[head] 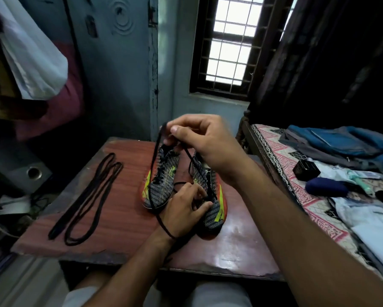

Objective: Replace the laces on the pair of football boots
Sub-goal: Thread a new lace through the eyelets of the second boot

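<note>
Bare forearms (black wrist thread)

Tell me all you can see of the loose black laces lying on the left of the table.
The loose black laces lie on the reddish wooden table, left of the boots and apart from them. They look like thin, flat, dark cord, folded into long narrow loops that run diagonally from the near left towards the far right. They lie slack and flat. Neither hand touches them. How many laces there are I cannot tell.

a home bedroom: a bed with patterned sheet, hanging clothes, and a barred window.
</note>
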{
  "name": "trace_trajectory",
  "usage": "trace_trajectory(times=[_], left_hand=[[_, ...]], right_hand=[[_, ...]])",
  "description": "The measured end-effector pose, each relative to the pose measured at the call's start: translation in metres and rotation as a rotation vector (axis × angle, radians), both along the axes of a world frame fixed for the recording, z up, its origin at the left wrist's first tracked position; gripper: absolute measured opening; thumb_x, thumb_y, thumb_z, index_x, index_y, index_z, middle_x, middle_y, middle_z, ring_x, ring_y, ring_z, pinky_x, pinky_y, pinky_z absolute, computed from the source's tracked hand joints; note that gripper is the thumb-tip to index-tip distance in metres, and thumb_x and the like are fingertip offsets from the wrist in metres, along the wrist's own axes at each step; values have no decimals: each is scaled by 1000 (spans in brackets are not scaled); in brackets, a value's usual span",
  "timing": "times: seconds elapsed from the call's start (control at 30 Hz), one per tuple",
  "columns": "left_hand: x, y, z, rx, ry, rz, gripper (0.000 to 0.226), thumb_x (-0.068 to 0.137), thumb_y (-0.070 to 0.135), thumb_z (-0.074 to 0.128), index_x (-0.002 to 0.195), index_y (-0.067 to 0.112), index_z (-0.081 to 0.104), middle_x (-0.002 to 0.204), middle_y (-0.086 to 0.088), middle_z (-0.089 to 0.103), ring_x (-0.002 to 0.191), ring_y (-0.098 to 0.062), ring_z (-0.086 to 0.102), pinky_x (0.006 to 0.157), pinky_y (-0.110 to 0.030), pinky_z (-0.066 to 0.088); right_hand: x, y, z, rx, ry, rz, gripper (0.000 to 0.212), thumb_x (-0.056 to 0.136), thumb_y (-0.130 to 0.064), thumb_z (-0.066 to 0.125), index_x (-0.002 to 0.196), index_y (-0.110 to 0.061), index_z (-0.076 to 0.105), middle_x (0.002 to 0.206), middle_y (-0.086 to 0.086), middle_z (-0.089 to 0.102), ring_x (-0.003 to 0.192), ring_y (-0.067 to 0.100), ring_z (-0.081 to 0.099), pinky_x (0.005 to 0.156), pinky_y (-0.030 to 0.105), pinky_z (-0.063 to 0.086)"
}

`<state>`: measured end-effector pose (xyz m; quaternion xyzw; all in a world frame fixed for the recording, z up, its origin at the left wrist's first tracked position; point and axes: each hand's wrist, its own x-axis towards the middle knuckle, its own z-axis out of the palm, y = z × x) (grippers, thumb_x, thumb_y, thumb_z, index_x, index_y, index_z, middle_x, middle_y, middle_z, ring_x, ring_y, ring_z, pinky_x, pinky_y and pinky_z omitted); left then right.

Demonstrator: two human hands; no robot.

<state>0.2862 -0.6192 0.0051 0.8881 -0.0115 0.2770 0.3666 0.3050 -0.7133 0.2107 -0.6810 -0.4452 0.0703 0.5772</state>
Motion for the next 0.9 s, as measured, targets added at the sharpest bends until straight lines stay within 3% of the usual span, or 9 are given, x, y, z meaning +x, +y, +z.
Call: trace_trajectory(times=[0.13, 0.27, 0.37, 0.43, 0.53, 0.63, 0.73, 0.83, 0.9], left_hand=[[-7, -5, 6, 43, -63, 14, 19, 89, 50, 60, 98, 33, 61, 96, 15, 55, 83, -4, 57, 70, -39, 56], [-42, -23, 33, 48, -432, 58, 16, 92, 33, 68, 107, 32, 61, 103, 12, 64, 74, -8, 66, 58, -35, 56], [-68, -13, 62, -10, -607, 112, 45, 95, 29, 70, 135, 25, 51, 134, -7, 55, 93, -16, 65, 81, -29, 57], [-71, 8, 75, -121, -454, 220, 63, 98, 38, 68, 151, 30, 37, 151, -5, 41, 88, -27, 66, 77, -37, 59], [-67, 40, 71, -2, -225, 310, 49, 101, 51, 58, 147, 39, 48, 129, 3, 65, 76, -20, 67, 67, -38, 56], [-71, 59, 62, 184, -286, 232, 31, 102, 42, 54, 131, 34, 64, 109, 5, 74, 88, -23, 73, 67, -43, 58], [-82, 72, 58, 333, -247, 274, 36, 104, 47, 46, 130, 34, 66, 107, 8, 74, 85, -25, 74, 56, -41, 56], [-84, 84, 52, 462, -174, 293, 39, 101, 48, 44, 128, 33, 68, 100, 7, 71, 77, -27, 72, 50, -35, 51], [-80, 94, 50, 438, -146, 286, 39, 99, 47, 46, 125, 31, 70, 100, 6, 71, 79, -29, 72, 53, -36, 54]], right_hand=[[5, 18, 7, -169, -225, -88, 10, 95, -15, 71, 100, -18, 80, 94, -5, 79, 87, 8, 73, 84, 31, 60], [12, 16, -1, -328, -295, -122, 10, 94, -17, 74, 96, -22, 82, 88, -11, 78, 84, -2, 72, 79, 17, 55], [14, 5, -11, -336, -301, -166, 10, 93, -20, 74, 92, -24, 83, 85, -12, 77, 77, -4, 69, 72, 14, 48], [11, -3, -18, -327, -282, -193, 9, 93, -23, 74, 90, -24, 82, 83, -13, 77, 76, -2, 69, 71, 22, 52], [3, -18, -31, -264, -233, -189, 7, 93, -21, 75, 90, -20, 81, 84, -9, 77, 82, 11, 73, 80, 38, 60], [0, -39, -47, -56, -97, -230, 6, 93, -11, 74, 92, -11, 80, 88, 0, 78, 87, 19, 73, 78, 32, 58], [1, -66, -68, 135, 27, -361, 12, 93, -1, 71, 99, -9, 78, 88, -6, 78, 85, 6, 71, 77, 19, 53], [-2, -92, -94, 76, 15, -420, 25, 91, -2, 73, 110, -18, 75, 81, -15, 72, 80, 0, 67, 77, 17, 54], [0, -103, -110, -71, -197, -466, 19, 91, -10, 75, 106, -20, 78, 82, -12, 69, 79, 4, 67, 73, 16, 54]])
